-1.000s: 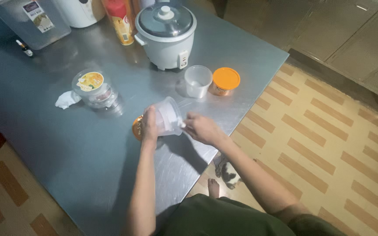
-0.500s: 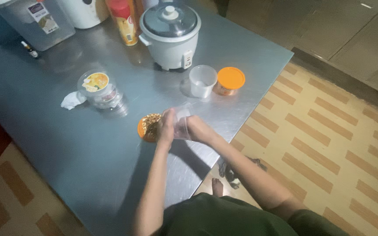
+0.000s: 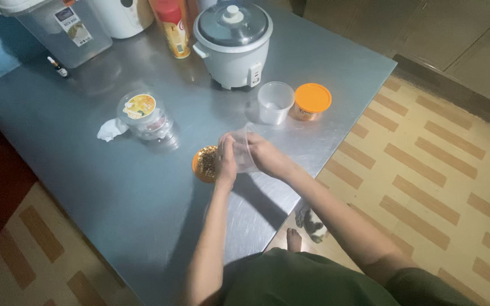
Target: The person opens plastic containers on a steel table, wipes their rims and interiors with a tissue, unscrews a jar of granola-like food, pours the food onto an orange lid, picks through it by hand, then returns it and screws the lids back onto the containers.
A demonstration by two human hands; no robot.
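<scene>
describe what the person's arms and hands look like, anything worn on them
Both arms are bare from the hands up past the elbows, with no sleeves showing. The left hand and right hand wear no gloves; no watch, ring or bracelet can be made out. The person wears a dark green garment on the body.

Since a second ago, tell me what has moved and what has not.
The clear plastic cup, held up and tilted a second ago, has come down between the left hand and right hand, uncovering the orange lid of grains. Both hands still hold it. The rice cooker and empty cup stayed put.
</scene>
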